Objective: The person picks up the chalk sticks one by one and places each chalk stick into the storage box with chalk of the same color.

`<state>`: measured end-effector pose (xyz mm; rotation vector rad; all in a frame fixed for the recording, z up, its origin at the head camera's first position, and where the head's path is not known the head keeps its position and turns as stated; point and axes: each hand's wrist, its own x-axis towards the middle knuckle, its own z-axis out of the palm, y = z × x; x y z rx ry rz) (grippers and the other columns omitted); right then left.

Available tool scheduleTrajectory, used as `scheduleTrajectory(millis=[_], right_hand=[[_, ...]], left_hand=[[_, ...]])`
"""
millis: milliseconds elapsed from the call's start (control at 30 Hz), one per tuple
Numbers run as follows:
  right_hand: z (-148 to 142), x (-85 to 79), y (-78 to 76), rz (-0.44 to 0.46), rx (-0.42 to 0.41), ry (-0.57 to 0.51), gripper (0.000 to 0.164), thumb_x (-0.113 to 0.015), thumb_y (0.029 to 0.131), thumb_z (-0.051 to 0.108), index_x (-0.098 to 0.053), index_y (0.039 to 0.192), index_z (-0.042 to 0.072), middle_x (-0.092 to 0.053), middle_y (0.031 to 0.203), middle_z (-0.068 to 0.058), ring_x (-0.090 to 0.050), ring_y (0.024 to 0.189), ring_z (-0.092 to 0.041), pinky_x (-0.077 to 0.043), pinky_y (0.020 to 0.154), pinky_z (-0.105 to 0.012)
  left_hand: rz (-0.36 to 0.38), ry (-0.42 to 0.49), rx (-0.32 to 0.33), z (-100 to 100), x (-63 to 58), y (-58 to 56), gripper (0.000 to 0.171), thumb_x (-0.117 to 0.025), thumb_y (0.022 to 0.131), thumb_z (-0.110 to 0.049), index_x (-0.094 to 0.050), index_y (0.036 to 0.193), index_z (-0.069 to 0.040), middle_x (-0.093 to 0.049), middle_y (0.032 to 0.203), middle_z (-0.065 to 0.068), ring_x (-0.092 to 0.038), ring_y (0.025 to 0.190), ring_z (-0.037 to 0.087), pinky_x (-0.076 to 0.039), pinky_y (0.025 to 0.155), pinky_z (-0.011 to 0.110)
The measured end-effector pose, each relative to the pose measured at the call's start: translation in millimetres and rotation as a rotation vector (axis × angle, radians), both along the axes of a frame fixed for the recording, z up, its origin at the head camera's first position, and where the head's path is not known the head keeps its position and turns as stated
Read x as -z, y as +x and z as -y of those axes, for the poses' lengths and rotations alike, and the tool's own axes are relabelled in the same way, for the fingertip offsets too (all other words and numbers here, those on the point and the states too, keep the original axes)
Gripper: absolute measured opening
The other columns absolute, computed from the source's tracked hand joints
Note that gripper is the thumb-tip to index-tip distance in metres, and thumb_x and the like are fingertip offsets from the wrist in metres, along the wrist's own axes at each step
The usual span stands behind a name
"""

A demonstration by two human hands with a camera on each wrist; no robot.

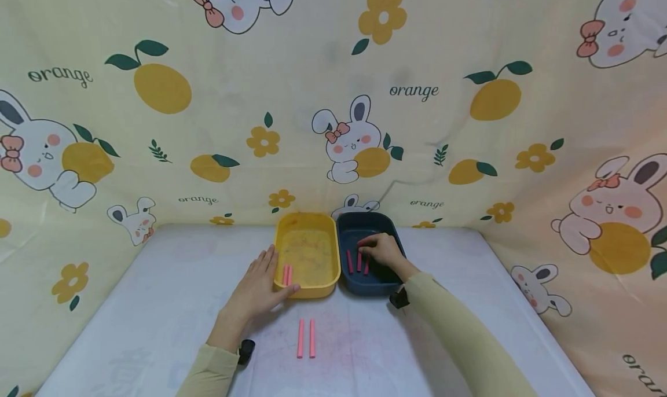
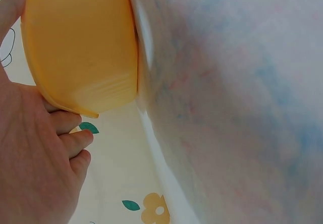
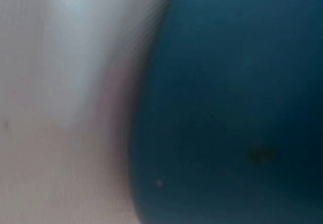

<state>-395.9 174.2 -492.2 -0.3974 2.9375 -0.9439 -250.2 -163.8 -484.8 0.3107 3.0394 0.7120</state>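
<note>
My left hand (image 1: pixel 256 287) rests against the near left corner of a yellow plastic tub (image 1: pixel 333 287). Its fingers lie along the left side and the thumb reaches over the front rim; the left wrist view shows fingertips at the rim of the yellow tub (image 2: pixel 83 47). Two pink chalk sticks (image 1: pixel 288 274) lie inside that tub. In the dark blue tub (image 1: pixel 372 288), my right hand (image 1: pixel 383 250) pinches the upper end of a darker pink chalk stick (image 1: pixel 359 262). Other chalk sticks (image 1: pixel 350 262) lie on either side of it. The right wrist view shows only the blurred tub wall (image 3: pixel 217 93).
Two more pink chalk sticks (image 1: pixel 306 339) lie side by side on the white table (image 1: pixel 365 350), in front of the yellow tub. The tubs stand side by side near the back edge, before a printed cloth backdrop (image 1: pixel 292 96). Pink and blue smudges mark the tabletop.
</note>
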Motion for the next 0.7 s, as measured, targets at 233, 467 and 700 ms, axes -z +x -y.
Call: scheduleTrajectory(millis=[233, 467, 700], right_hand=[[2.1, 1.2, -0.3, 0.024, 0.013, 0.022, 0.017, -0.077, 0.096, 0.024, -0.083, 0.110, 0.015, -0.077, 0.116, -0.007, -0.068, 0.112, -0.025, -0.051, 0.105, -0.049], [0.5, 1.3, 0.2, 0.002, -0.008, 0.025, 0.016, -0.078, 0.095, 0.020, -0.083, 0.109, 0.013, -0.079, 0.111, -0.006, -0.069, 0.107, -0.024, -0.054, 0.102, -0.048], [1.4, -1.6, 1.7, 0.004, -0.029, 0.013, 0.019, -0.077, 0.096, 0.020, -0.081, 0.113, 0.011, -0.078, 0.114, -0.007, -0.069, 0.111, -0.025, -0.054, 0.103, -0.047]], left_hand=[[-0.002, 0.003, -0.002, 0.1, 0.5, 0.0, 0.113, -0.060, 0.093, -0.071, -0.013, 0.164, 0.002, -0.006, 0.174, 0.016, -0.010, 0.160, 0.038, -0.014, 0.129, 0.053], [-0.004, -0.001, 0.003, 0.2, -0.7, -0.8, 0.112, -0.060, 0.094, -0.071, -0.013, 0.164, 0.003, -0.006, 0.174, 0.017, -0.010, 0.160, 0.039, -0.014, 0.129, 0.053], [0.009, -0.010, 0.003, 0.3, -0.9, -0.5, 0.112, -0.060, 0.094, -0.070, -0.012, 0.164, 0.002, -0.005, 0.174, 0.016, -0.009, 0.160, 0.038, -0.012, 0.129, 0.052]])
